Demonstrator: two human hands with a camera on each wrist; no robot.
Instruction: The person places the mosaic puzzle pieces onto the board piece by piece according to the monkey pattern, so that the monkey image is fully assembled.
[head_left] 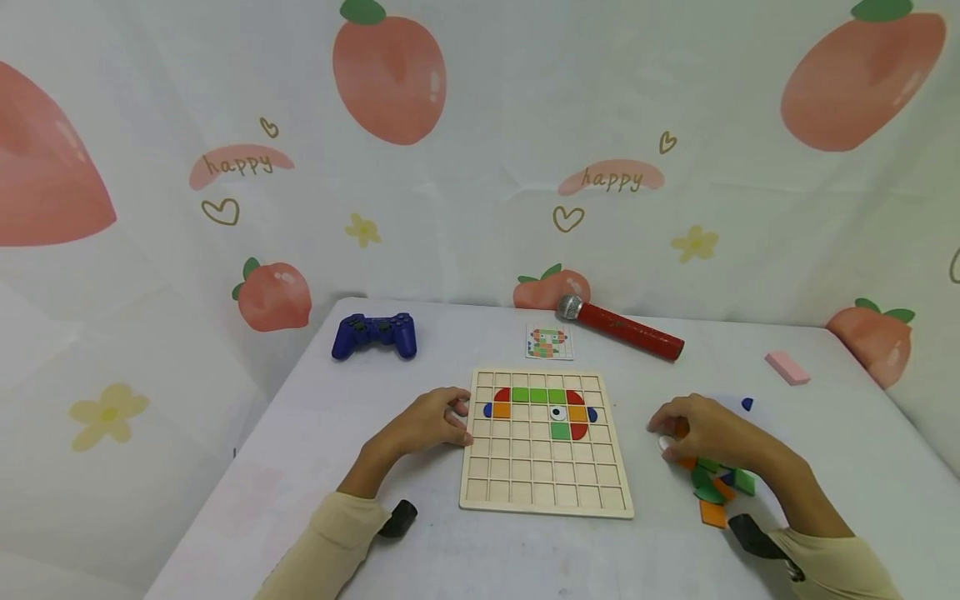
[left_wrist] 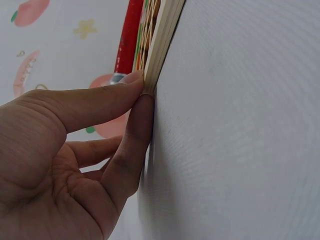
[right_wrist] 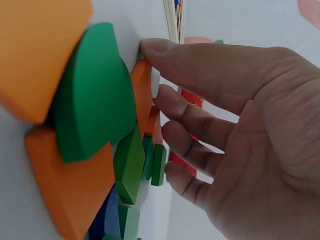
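A square wooden grid board (head_left: pixel 517 495) lies on the table, with red, green, orange and blue tiles and a white eye piece (head_left: pixel 557 413) in its upper rows. At its left edge, my left hand (head_left: pixel 427 421) rests thumb and fingertips against the rim; in the left wrist view the thumb (left_wrist: pixel 107 100) meets the rim. To the right, my right hand (head_left: pixel 708 433) holds a small white round piece (head_left: pixel 664 442) between thumb and fingertips. Close under that hand lies a heap of loose tiles, including a green leaf-shaped piece (right_wrist: pixel 92 95) and an orange one (right_wrist: pixel 70 185).
A printed pattern card (head_left: pixel 550 342) lies behind the board, beside a red microphone (head_left: pixel 626 329). The blue game controller (head_left: pixel 374 335) sits at the back left. At the right are a pink block (head_left: pixel 787 367) and a small blue half-round tile (head_left: pixel 747 404). A printed cloth hangs behind the table.
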